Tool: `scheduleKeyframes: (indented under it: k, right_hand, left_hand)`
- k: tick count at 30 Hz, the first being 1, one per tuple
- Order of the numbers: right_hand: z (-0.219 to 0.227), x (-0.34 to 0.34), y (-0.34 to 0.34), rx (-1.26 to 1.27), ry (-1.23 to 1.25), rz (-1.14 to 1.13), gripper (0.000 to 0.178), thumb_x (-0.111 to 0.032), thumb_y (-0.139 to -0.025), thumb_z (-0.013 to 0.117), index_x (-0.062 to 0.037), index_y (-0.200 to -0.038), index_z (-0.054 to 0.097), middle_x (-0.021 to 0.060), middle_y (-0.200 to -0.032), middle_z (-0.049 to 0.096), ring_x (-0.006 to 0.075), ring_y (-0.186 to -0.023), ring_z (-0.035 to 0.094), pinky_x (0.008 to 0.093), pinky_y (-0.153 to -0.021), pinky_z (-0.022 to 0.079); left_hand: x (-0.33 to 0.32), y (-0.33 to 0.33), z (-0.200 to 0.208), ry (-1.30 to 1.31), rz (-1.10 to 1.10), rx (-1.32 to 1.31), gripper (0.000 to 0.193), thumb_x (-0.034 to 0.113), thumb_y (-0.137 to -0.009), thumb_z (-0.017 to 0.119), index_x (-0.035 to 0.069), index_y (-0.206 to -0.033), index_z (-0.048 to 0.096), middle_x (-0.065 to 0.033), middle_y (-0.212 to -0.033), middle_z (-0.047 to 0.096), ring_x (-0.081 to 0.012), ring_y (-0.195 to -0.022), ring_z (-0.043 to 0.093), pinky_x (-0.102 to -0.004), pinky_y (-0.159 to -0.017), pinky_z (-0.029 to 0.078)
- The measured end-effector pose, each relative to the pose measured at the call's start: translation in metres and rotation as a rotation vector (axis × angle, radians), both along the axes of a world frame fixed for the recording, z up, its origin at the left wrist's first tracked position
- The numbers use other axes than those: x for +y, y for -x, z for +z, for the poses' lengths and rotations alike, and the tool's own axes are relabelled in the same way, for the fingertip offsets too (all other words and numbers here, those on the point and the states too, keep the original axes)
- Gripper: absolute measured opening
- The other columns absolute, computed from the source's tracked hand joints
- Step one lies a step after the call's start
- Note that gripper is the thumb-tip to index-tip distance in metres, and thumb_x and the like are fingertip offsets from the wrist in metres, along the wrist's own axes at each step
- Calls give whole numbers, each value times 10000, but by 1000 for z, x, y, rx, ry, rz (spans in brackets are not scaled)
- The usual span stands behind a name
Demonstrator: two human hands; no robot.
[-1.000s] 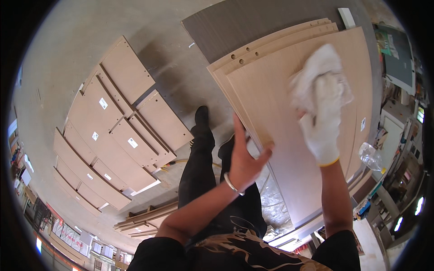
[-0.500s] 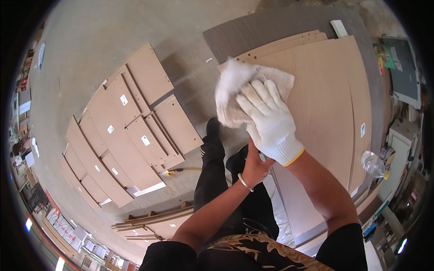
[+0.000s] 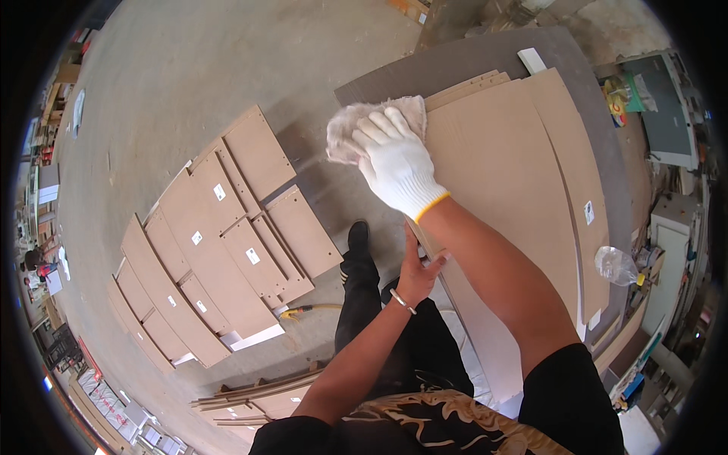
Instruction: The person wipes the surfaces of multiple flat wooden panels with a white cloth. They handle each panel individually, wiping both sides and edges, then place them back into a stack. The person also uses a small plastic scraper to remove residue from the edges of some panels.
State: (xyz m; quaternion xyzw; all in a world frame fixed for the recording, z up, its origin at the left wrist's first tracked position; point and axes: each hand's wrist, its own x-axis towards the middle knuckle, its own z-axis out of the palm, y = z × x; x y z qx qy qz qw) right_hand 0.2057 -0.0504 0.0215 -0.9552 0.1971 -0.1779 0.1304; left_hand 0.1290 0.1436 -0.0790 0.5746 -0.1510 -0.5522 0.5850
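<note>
My right hand (image 3: 398, 163), in a white knit glove with a yellow cuff, presses a fluffy pinkish-beige cloth (image 3: 345, 129) at the far left corner of a light-brown wood panel (image 3: 500, 174). Its fingers lie over the cloth, part of which hangs past the panel's edge. Below it, my bare left hand (image 3: 419, 279), with a bracelet at the wrist, grips the near left edge of the panel, thumb on the upper side. The undersides of the left fingers are hidden. More panels (image 3: 466, 91) lie stacked beneath, on a dark grey board (image 3: 455, 64).
Several labelled brown panels (image 3: 182, 243) lie overlapping on the floor at left. A yellow-and-black air gun (image 3: 296, 310) with a hose lies beside them. More boards (image 3: 258, 398) are stacked near my legs. A clear plastic bottle (image 3: 616, 265) rests at the stack's right edge.
My right hand and the cloth have moved left along the panel to its far corner. The cloth looks flatter now. My left hand stays at the panel's edge, and the whole view has shifted slightly.
</note>
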Motion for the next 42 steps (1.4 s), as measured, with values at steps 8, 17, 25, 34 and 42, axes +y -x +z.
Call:
scheduleKeyframes:
  k: [8,17,25,34,42]
  right_hand:
    - [-7,54,149,178,-252,-86,479,-182,-879,633,-16,-1328,647,155,-1458,589,428,-1451,435,564,-1251,272]
    - [-32,-70,68,65,202,-621,525,-274,-894,644,-73,-1379,625,138,-1437,587,359,-1424,432,538,-1243,233]
    - [7,29,52,85,-141,72,432,-200,-809,747,-108,-1227,686,71,-1382,611,311,-1398,464,504,-1229,304]
    - [33,173,273,122,-363,-466,579,-170,-777,752,-92,-1338,631,107,-1409,578,361,-1426,427,544,-1220,291]
    - [23,361,422,130,-283,-868,614,-165,-748,737,-97,-1346,616,132,-1408,564,399,-1384,461,598,-1198,288]
  left_hand:
    - [2,-10,-8,-115,-220,77,1120,111,-927,794,114,-1691,-25,-115,-1624,368,-250,-1408,479,-454,-1084,487]
    - [-6,-17,6,-1,-172,45,1144,199,-947,803,134,-1676,-76,-134,-1673,255,-273,-1462,413,-443,-1096,475]
    - [0,-37,-3,-62,-279,-10,626,37,-951,697,18,-1516,429,-131,-1352,671,-236,-1224,658,-367,-1037,520]
    - [53,-54,31,-316,-415,-534,799,137,-881,742,-4,-1566,358,-268,-1505,530,-436,-1342,553,-479,-1078,489]
    - [61,35,85,269,-1099,-1552,777,58,-840,599,55,-1589,394,-253,-1668,312,-434,-1593,192,-568,-1303,139]
